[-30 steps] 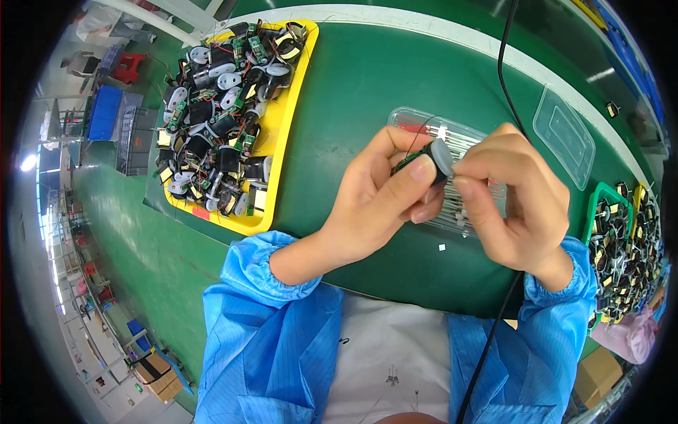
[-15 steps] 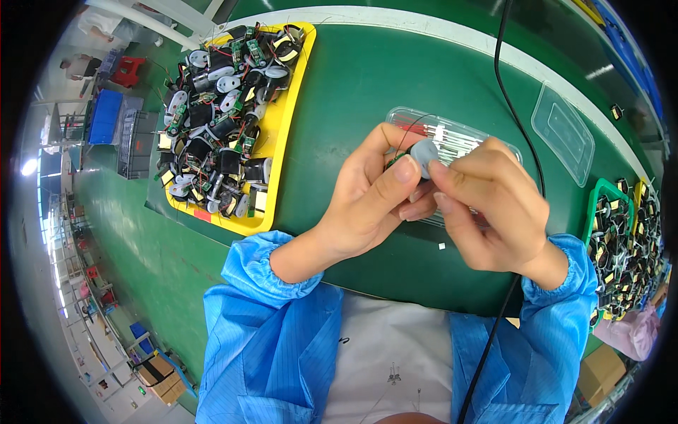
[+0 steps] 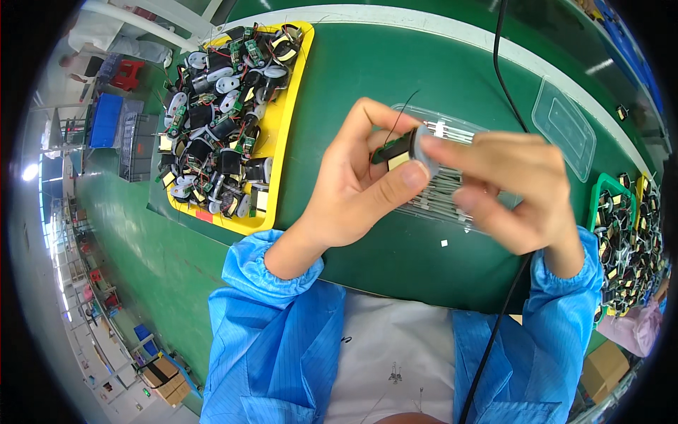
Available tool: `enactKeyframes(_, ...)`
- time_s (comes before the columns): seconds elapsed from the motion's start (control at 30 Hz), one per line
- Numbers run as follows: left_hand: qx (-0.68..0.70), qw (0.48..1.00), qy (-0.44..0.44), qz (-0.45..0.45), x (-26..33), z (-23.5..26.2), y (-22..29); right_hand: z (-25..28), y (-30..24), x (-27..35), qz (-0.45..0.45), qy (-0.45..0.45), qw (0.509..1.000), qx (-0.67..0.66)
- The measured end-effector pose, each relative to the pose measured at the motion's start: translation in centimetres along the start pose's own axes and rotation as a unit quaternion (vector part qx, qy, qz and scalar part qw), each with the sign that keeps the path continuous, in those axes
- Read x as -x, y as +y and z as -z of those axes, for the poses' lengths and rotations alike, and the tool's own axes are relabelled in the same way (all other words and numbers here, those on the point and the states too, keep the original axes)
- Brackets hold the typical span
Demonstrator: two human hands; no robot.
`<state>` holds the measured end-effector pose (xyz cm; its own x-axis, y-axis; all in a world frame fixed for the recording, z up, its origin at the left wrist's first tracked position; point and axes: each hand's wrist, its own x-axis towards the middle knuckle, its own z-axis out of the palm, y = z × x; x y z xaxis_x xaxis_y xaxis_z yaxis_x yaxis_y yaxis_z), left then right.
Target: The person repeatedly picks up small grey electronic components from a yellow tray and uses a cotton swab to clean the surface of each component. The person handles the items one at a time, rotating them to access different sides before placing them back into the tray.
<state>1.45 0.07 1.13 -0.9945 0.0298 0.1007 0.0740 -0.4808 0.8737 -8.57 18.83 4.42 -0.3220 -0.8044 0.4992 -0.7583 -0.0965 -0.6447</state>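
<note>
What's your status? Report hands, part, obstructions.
Left hand and right hand both pinching small motor part above green table. Clear tray of pins underneath. Black cable beside, not interfering.

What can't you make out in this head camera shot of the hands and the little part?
- Head view: small part, mostly covered by left hand and right hand.
- Clear tray: contents blurred, half behind the hands.
- Green bin: cut by the rim.

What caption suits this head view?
Both hands, left hand and right hand, grip a small black motor part above the green table.
</note>
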Motion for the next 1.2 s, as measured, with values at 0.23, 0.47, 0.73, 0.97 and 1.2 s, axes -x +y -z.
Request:
enactKeyframes(0.23, -0.13, 0.981, 0.105, -0.1, -1.6, 1.4, 0.9, -0.5, 1.8, 0.0, -0.049, 0.001, 0.995, 0.087)
enactKeyframes(0.47, -0.107, 0.985, 0.12, -0.055, -1.6, 1.0, 0.8, -3.1, 1.5, 0.6, -0.065, -0.08, 0.978, 0.18)
enactKeyframes(0.73, -0.108, 0.986, 0.12, -0.032, -1.5, 1.0, 0.6, -3.1, 1.8, 0.5, -0.089, -0.055, 0.99, 0.099)
enactKeyframes(0.97, -0.093, 0.984, 0.14, -0.054, -1.5, 1.9, 0.6, -1.1, 1.7, 0.0, -0.227, 0.063, 0.967, -0.096)
enactKeyframes(1.2, -0.055, 0.995, 0.083, 0.0, -1.6, 1.9, 0.2, 0.5, 0.8, -0.4, -0.293, 0.22, 0.925, -0.1)
